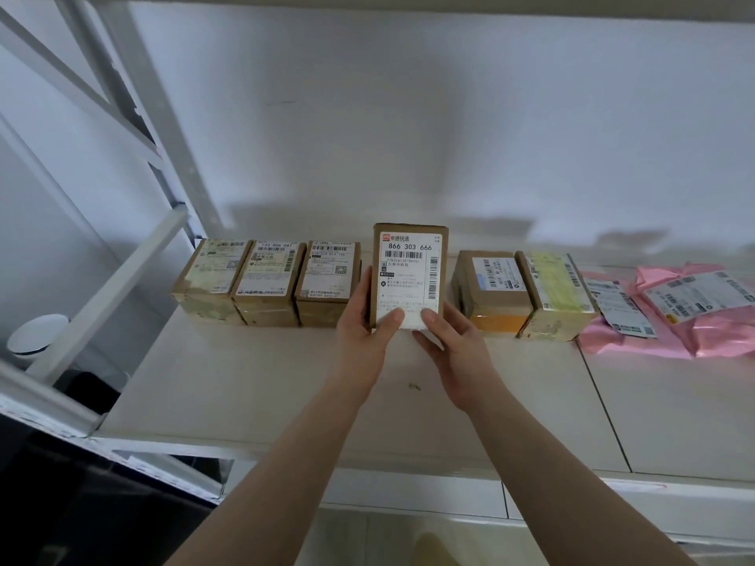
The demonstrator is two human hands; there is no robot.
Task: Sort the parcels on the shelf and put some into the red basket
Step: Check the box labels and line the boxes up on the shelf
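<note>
A brown cardboard parcel [409,267] with a white shipping label is held up, tilted towards me, above the white shelf [253,394]. My left hand [363,332] grips its lower left edge and my right hand [453,345] grips its lower right corner, both thumbs on the label. Three cardboard parcels [267,281] stand in a row to its left. Two more boxes [525,294] stand to its right. Beyond those lie pink mailer bags [670,316] with labels. No red basket is in view.
A white wall [408,136] backs the shelf. A slanted white metal frame [122,116] rises at the left. Below it sits a round white object [36,335] and something dark [81,484]. A small speck [414,386] lies on the shelf board.
</note>
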